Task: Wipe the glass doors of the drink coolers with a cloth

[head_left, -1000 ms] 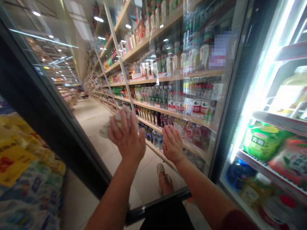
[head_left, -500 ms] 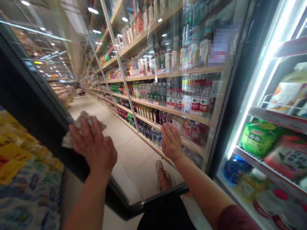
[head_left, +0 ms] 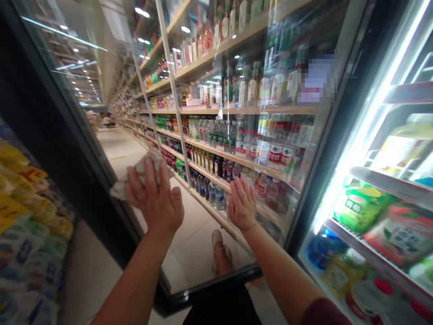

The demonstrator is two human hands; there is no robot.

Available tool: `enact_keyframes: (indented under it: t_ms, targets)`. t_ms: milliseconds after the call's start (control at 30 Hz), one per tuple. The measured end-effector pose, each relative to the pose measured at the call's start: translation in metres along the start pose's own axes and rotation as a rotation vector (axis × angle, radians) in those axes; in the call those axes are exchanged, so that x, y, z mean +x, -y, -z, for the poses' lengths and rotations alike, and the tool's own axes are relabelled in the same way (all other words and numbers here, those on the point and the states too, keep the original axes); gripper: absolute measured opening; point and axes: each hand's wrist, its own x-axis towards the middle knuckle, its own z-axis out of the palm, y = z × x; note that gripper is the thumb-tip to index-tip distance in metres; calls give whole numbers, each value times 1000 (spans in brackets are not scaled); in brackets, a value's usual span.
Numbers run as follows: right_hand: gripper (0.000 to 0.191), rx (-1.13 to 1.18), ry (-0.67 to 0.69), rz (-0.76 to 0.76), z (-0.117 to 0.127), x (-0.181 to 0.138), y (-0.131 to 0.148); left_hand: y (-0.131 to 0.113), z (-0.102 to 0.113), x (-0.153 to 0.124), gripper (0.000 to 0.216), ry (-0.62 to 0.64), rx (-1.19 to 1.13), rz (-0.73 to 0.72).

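Btls. (head_left: 242, 90) are lining wood shelves (head_left: 287, 109), rows running back L. Ceiling lts. (head_left: 142, 12) are glowing upper L. Far L., yellow packs (head_left: 37, 201) are lying above blue-white packs (head_left: 23, 257). On R., a green bag (head_left: 360, 205) is sitting next to a red bag (head_left: 402, 237) on a rack (head_left: 358, 243), w/ a blue btl. (head_left: 321, 248) & a yellow btl. (head_left: 343, 273) standing below.

Cloth (head_left: 146, 166) under left grip (head_left: 156, 201) against door (head_left: 86, 178), cooler (head_left: 389, 179) at right.

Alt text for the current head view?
A left hand, fingers spread, holds a crumpled cloth against a black-framed glass door; the right hand is open against it. Bottle-lined shelves show in the glass, a lit cooler at right, packaged goods at left.
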Motion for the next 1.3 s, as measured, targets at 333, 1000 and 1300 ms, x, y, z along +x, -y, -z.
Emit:
enact_keyframes:
  t_ms: [333,1000,1300]
  targets:
    - [65,-9,8,14,4,-3,-5,-46,-31,-66,57,152,-5,-404]
    - [64,-33,-9,13,2,-5,-1,-12,2,53,62,-89,40,-49]
    - [61,-40,-20,23,2,-9,-3,-64,-38,-23,58,145,-1,-515]
